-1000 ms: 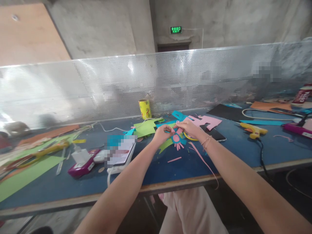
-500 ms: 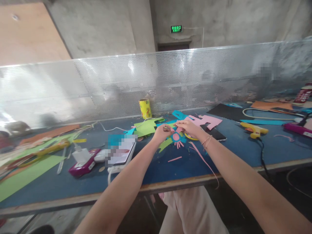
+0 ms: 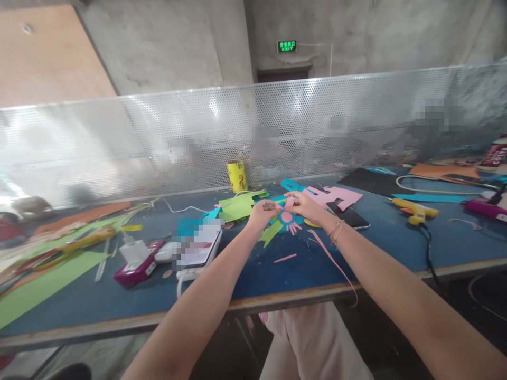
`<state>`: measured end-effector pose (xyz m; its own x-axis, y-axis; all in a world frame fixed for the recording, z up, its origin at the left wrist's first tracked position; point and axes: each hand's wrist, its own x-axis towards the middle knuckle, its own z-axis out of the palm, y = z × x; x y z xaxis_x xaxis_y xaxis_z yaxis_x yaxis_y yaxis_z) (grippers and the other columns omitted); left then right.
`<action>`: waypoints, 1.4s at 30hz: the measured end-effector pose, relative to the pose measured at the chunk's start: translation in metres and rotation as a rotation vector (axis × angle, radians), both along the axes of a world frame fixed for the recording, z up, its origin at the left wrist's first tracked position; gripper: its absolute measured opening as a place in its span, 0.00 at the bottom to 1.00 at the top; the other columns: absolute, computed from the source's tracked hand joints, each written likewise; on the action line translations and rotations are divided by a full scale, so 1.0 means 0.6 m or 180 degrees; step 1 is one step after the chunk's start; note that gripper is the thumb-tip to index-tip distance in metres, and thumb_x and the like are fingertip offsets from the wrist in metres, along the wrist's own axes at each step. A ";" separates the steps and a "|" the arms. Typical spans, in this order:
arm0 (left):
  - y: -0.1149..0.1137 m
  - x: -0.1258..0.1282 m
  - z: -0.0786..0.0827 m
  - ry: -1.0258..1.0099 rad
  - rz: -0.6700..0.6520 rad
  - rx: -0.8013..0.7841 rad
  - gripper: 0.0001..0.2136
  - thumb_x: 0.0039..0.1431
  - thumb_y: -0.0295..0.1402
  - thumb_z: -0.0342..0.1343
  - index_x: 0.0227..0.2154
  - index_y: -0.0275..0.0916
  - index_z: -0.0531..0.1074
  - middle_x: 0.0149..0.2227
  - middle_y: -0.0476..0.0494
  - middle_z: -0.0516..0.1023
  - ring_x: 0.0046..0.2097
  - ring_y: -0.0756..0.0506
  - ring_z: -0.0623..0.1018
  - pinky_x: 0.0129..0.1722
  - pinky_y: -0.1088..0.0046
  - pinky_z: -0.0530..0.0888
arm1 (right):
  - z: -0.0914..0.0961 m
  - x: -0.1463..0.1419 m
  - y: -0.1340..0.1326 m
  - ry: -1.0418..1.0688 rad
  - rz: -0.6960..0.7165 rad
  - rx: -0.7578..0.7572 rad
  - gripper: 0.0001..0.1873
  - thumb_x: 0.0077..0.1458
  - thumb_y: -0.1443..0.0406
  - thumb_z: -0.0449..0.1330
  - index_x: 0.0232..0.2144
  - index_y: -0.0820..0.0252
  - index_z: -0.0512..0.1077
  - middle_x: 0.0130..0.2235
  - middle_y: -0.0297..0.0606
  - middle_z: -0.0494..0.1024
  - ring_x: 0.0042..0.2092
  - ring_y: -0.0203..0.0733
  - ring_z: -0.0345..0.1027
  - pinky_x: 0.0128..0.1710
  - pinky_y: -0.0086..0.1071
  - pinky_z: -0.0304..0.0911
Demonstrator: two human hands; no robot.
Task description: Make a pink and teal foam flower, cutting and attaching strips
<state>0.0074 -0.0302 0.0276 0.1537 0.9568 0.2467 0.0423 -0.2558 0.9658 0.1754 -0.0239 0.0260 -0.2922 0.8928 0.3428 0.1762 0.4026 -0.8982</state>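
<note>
A blue paper cutout (image 3: 283, 228) with a pink round centre and several short pink paper strips along its lower edge lies between my hands. My left hand (image 3: 264, 215) is closed, its fingertips together at the cutout's upper left side; what they pinch is too small to tell. In the fingertips of my right hand (image 3: 309, 208) is a small pink paper piece (image 3: 290, 202), just above the pink centre. Below my left hand lies a jagged green paper piece (image 3: 272, 233). Behind my right hand is a larger pink paper sheet (image 3: 344, 197) with cut edges.
A phone (image 3: 203, 247) on a white stand and a purple power strip (image 3: 134, 266) sit left. A yellow glue gun (image 3: 415, 210) with a black cord lies right. Beyond are a yellow tape roll (image 3: 236, 176), green paper (image 3: 237, 207) and a perforated metal screen (image 3: 190, 137).
My right hand has drawn slightly back and up from my left, so the pink piece in its fingertips shows more clearly. The left hand stays nearly in place.
</note>
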 end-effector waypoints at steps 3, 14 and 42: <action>0.001 -0.001 -0.002 0.0105 -0.0057 0.0128 0.14 0.35 0.32 0.62 0.28 0.35 0.68 0.21 0.50 0.72 0.23 0.53 0.70 0.25 0.76 0.67 | -0.002 0.000 0.003 -0.0019 -0.0026 0.0017 0.22 0.40 0.68 0.61 0.42 0.61 0.62 0.29 0.32 0.69 0.31 0.35 0.65 0.33 0.31 0.61; 0.004 -0.002 -0.005 0.0430 -0.0090 0.0583 0.14 0.38 0.33 0.60 0.32 0.36 0.71 0.22 0.51 0.71 0.23 0.54 0.68 0.23 0.78 0.64 | 0.002 -0.003 -0.006 0.0065 -0.0072 0.0003 0.20 0.39 0.70 0.60 0.39 0.61 0.63 0.28 0.31 0.69 0.30 0.33 0.64 0.32 0.30 0.60; 0.003 -0.001 -0.002 0.0537 0.0197 0.0554 0.07 0.41 0.34 0.58 0.21 0.35 0.70 0.19 0.49 0.71 0.22 0.53 0.69 0.22 0.78 0.66 | -0.001 -0.004 0.002 -0.0323 0.0067 0.0202 0.18 0.38 0.70 0.60 0.37 0.63 0.66 0.30 0.35 0.74 0.33 0.37 0.67 0.33 0.31 0.61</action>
<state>0.0065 -0.0281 0.0266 0.1492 0.9110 0.3845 0.2199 -0.4097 0.8853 0.1730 -0.0229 0.0255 -0.3467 0.8636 0.3661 0.2559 0.4625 -0.8489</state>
